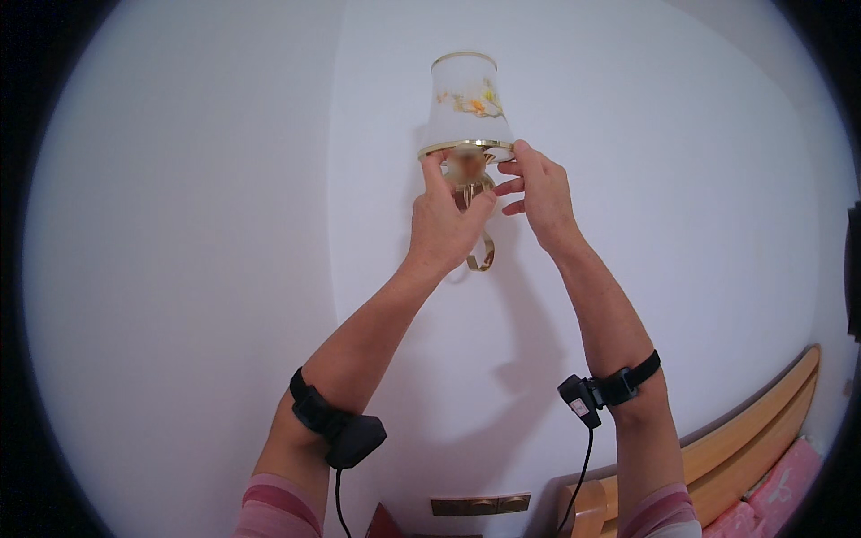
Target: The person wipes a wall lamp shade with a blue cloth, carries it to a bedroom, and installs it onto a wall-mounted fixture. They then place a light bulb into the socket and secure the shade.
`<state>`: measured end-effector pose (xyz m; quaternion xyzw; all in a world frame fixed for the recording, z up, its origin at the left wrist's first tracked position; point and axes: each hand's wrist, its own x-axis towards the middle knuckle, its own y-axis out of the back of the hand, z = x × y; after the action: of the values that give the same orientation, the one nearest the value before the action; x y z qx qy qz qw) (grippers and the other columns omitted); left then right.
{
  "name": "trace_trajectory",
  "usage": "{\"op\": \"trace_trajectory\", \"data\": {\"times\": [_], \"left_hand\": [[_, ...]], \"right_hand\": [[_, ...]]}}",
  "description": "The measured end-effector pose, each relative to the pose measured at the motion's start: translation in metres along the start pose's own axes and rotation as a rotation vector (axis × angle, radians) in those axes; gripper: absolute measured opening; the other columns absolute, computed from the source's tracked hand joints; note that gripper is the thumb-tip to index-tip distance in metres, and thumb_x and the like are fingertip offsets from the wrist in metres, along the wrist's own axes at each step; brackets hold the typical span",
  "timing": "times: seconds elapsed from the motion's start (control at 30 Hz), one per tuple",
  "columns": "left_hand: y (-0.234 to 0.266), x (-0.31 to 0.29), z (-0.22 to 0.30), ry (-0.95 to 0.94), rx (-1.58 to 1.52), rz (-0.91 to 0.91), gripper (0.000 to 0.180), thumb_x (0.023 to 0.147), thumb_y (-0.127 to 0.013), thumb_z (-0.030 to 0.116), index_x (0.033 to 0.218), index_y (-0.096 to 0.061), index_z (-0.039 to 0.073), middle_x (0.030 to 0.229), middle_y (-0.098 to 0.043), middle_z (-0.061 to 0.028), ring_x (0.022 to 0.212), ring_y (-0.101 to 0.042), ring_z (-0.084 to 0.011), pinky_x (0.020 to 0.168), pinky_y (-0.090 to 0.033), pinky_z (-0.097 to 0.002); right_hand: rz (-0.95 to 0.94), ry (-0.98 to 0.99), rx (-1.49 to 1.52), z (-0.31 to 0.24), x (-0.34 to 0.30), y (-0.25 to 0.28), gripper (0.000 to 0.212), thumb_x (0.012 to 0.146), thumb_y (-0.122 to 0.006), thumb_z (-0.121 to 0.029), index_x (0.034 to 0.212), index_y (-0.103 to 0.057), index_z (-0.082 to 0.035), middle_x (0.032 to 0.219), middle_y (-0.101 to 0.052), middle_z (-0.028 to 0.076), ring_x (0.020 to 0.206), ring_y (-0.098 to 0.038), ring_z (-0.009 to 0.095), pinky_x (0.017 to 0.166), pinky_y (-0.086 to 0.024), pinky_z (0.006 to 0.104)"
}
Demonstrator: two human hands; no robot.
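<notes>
A wall lamp hangs on the pale wall, with a white lampshade (468,100) that has gold rims and an orange and yellow flower pattern. Beneath the shade is the shiny brass lamp body (475,191), and a curled brass arm (485,255) shows lower down. My left hand (441,224) is wrapped round the lamp body from the left, one finger reaching up to the shade's lower rim. On the right, my right hand (545,199) has a fingertip against that rim, with its other fingers bent just below. A blurred patch under the shade hides part of the fitting.
A wooden headboard (726,448) rises at the lower right, beside pink bedding (787,480). Below the lamp is a brass-coloured switch plate (481,506). Black straps with small boxes (356,440) are on both forearms, and cables hang from them. A dark object (853,269) stands at the right edge.
</notes>
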<state>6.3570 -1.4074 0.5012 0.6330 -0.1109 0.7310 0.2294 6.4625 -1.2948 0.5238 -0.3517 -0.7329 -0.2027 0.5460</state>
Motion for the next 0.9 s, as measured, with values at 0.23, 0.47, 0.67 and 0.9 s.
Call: {"op": "trace_trajectory", "data": {"times": [0.23, 0.47, 0.67, 0.9], "left_hand": [[0.004, 0.006, -0.007, -0.044, 0.050, 0.064, 0.057, 0.096, -0.063, 0.021, 0.139, -0.036, -0.003, 0.110, -0.073, -0.0204, 0.095, -0.073, -0.0260, 0.086, -0.056, -0.0384], [-0.013, 0.012, -0.026, -0.051, -0.107, 0.182, 0.040, 0.102, -0.055, 0.021, 0.134, -0.045, 0.000, 0.104, -0.073, -0.0183, 0.087, -0.072, -0.0248, 0.080, -0.056, -0.0381], [-0.024, 0.009, -0.008, -0.089, -0.084, 0.264, 0.035, 0.101, -0.053, 0.016, 0.131, -0.047, 0.000, 0.103, -0.073, -0.0167, 0.085, -0.072, -0.0225, 0.076, -0.057, -0.0366], [-0.035, 0.004, 0.017, -0.080, -0.046, 0.276, 0.034, 0.101, -0.052, 0.013, 0.131, -0.047, 0.000, 0.102, -0.074, -0.0159, 0.082, -0.072, -0.0214, 0.074, -0.058, -0.0361]], "right_hand": [[0.108, 0.001, -0.040, 0.008, -0.003, -0.001, 0.050, 0.105, -0.051, -0.043, 0.122, -0.064, 0.002, 0.105, -0.068, 0.011, 0.072, -0.064, 0.013, 0.056, -0.052, 0.0283], [0.036, 0.095, -0.107, 0.025, -0.002, -0.006, 0.035, 0.108, -0.052, -0.026, 0.125, -0.067, 0.000, 0.086, -0.068, 0.006, 0.065, -0.057, 0.008, 0.055, -0.049, 0.0273], [0.012, 0.203, -0.263, 0.024, 0.000, -0.013, 0.037, 0.108, -0.053, -0.026, 0.127, -0.065, 0.003, 0.082, -0.069, 0.008, 0.071, -0.062, 0.013, 0.065, -0.051, 0.0309], [0.128, 0.282, -0.233, 0.014, -0.001, -0.009, 0.029, 0.104, -0.055, -0.026, 0.117, -0.072, -0.006, 0.084, -0.073, 0.018, 0.075, -0.072, 0.031, 0.069, -0.054, 0.0412]]}}
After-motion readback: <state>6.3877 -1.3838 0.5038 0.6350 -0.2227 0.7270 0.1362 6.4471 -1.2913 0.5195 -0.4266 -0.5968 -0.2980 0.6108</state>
